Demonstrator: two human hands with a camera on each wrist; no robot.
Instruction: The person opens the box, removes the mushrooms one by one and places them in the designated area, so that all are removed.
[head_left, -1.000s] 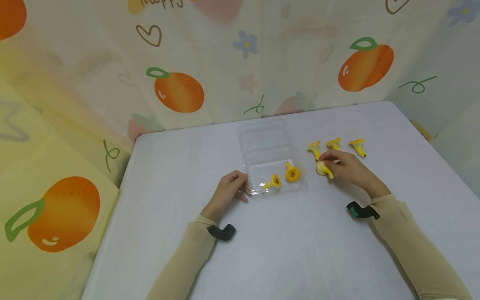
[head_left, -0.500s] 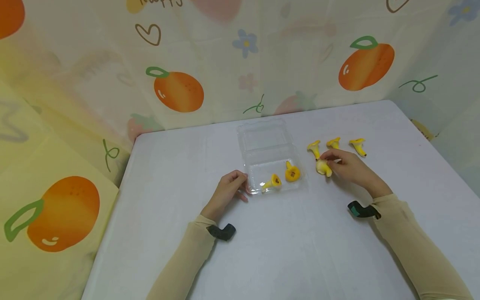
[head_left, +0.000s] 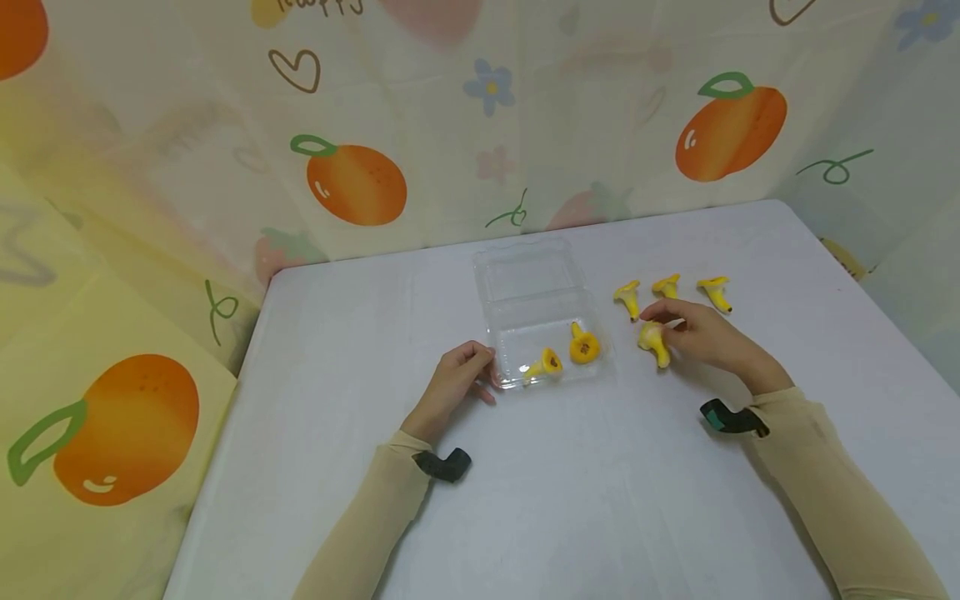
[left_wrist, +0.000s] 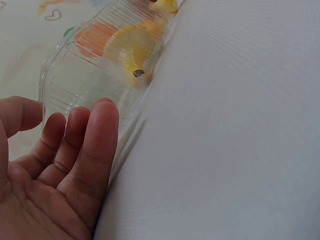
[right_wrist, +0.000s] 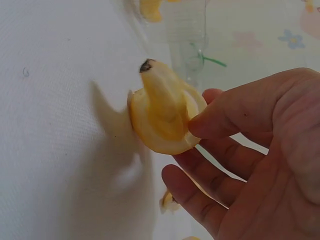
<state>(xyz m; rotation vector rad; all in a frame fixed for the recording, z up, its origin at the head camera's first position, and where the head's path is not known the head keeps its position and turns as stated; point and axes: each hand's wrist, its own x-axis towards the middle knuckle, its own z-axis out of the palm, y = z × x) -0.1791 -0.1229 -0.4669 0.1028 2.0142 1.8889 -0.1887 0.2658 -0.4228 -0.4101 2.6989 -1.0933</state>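
Observation:
In the head view, my left hand [head_left: 459, 371] holds the near left edge of a clear plastic clamshell box [head_left: 501, 310]; the left wrist view shows the thumb at its rim and other fingers beside its wall. Two yellow chanterelle mushrooms, one nearer the left hand [head_left: 551, 362] and another [head_left: 584, 347], lie inside the box. My right hand [head_left: 705, 336] pinches a third yellow chanterelle mushroom [right_wrist: 162, 110] by its cap, thumb on the pale underside. Its stem, dark at the tip, points away from the palm in the right wrist view.
Beyond the right hand lie three more mushrooms: left [head_left: 627, 298], middle [head_left: 666, 286] and right [head_left: 716, 292]. The box lid [head_left: 531, 271] lies folded back on the white table [head_left: 360, 333]. A fruit-print cloth [head_left: 442, 125] hangs behind the table.
The mushroom in my right hand has turned so its stem points toward the near side, and the right hand has shifted slightly right. My left hand stays at the box.

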